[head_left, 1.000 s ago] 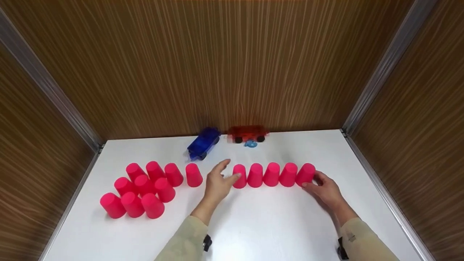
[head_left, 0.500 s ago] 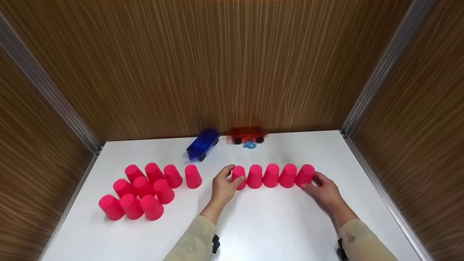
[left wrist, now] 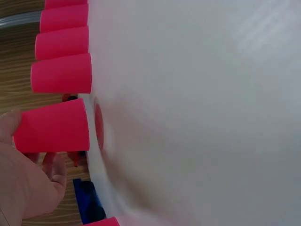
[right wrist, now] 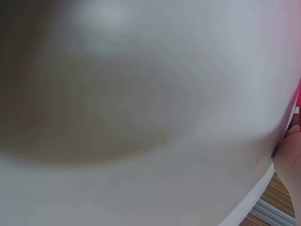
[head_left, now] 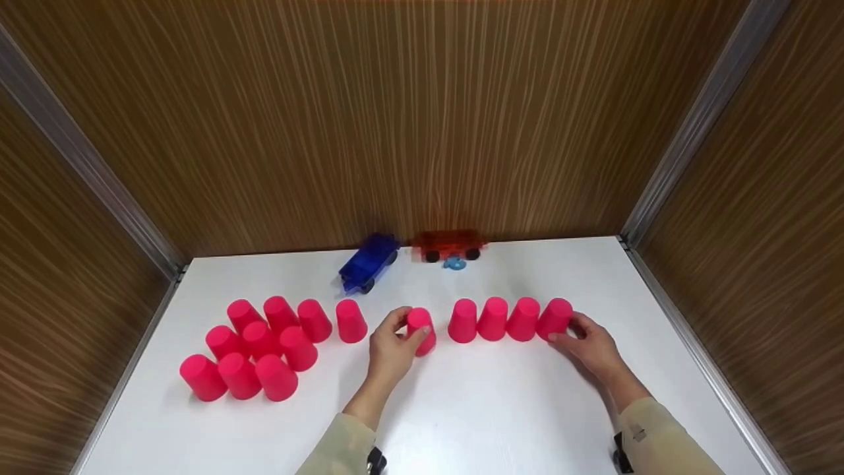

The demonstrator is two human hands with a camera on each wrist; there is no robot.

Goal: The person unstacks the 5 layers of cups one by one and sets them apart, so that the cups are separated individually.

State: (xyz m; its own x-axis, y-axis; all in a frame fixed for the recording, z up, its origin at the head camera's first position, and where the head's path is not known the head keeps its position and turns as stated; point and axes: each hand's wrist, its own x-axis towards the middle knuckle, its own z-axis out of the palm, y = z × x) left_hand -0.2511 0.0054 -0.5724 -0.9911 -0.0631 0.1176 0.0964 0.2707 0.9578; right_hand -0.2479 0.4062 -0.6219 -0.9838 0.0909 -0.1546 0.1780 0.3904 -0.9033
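Observation:
My left hand [head_left: 388,356] pinches an upside-down pink cup [head_left: 419,323] between thumb and fingers. In the left wrist view that cup [left wrist: 54,127] hangs slightly above the white table, with its reflection below the rim. To its right stands a row of several upside-down pink cups [head_left: 464,322]. At the row's right end my right hand [head_left: 597,349] grips the last cup [head_left: 556,316], thumb low on the near side and fingers round the right side. Only the edge of my right hand [right wrist: 289,155] shows in the right wrist view.
A lone pink cup [head_left: 351,322] stands left of my left hand, beside a cluster of several upside-down cups [head_left: 262,338]. Near the back wall are a blue toy car [head_left: 370,262], a red toy car [head_left: 451,245] and a small light-blue piece [head_left: 455,263]. Wood-grain panels enclose three sides.
My left hand has closed on the row's leftmost cup, lifted it and drawn it left and nearer, leaving a gap. My right hand stays on the end cup.

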